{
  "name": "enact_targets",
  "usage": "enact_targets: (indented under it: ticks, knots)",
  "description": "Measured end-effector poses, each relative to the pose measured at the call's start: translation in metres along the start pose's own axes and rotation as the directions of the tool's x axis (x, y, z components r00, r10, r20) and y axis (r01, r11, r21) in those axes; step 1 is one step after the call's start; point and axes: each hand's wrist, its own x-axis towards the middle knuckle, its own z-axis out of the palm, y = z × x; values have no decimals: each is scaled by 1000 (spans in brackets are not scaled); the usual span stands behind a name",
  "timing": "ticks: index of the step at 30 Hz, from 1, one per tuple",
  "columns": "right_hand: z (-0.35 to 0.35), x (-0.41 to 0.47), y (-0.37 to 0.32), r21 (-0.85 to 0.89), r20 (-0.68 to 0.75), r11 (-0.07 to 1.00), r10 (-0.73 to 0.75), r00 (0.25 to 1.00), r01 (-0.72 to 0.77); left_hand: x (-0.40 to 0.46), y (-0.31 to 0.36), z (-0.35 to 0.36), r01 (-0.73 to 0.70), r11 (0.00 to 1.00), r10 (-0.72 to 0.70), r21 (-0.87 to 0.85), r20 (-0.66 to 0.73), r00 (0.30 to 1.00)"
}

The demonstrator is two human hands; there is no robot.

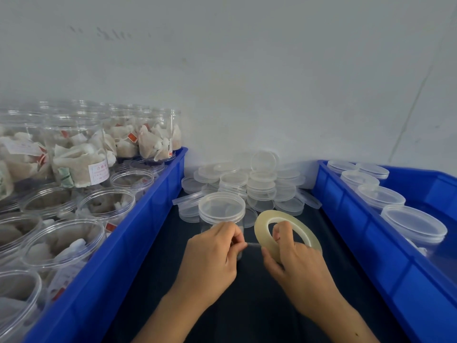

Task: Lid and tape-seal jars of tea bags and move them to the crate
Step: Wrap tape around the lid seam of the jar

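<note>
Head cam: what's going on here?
A person is tape-sealing a lidded jar on the dark table. The right hand holds the clear tape roll; the left hand pinches its free end. Open jars of tea bags wait in the left blue crate, lidded ones sit in the right crate.

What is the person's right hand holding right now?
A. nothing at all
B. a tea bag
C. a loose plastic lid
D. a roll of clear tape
D: the right hand has its fingers curled through and around the roll of clear tape, while the left hand pinches the tape's free end beside the lidded jar.
</note>
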Motion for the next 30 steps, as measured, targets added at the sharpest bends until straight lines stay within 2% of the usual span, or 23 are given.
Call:
enact_targets:
  ticks: [3, 5, 9, 14, 16, 18, 21, 27, 30]
  knots:
    - [-4, -1, -3, 89, 36, 994, -61, 998, 57, -1, 0, -2, -9, 999, 9, 46, 10, 1000]
    - [-6, 1, -5, 72, 84, 994, -86, 993, 81, -2, -1, -4, -4, 997, 3, 77, 17, 1000]
    - [-2, 3, 0, 66, 149, 997, 29, 988, -39, -3, -1, -3, 5, 990, -16, 138, 76, 997]
    - [-1, 3, 12, 32, 366, 977, 183, 912, -209, -6, -3, -1, 40, 989, -63, 144, 161, 985]
    - [-2, 4, 15, 51, 385, 969, 203, 900, -241, -6, -6, -1, 60, 989, -81, 138, 152, 985]
    - [0, 5, 13, 176, 380, 938, 215, 900, -299, -5, -8, -2, 53, 989, -72, 140, 136, 988]
    - [1, 5, 9, 399, 439, 827, 206, 874, -396, -4, -11, -5, 26, 987, -45, 156, 121, 992]
    - [-4, 6, 11, 424, 330, 857, 153, 931, -291, 0, -16, -14, -64, 992, 61, 113, 30, 998]
    - [-3, 4, 8, 346, 210, 917, 131, 969, -199, 0, -19, -14, -59, 997, 59, 50, 12, 998]
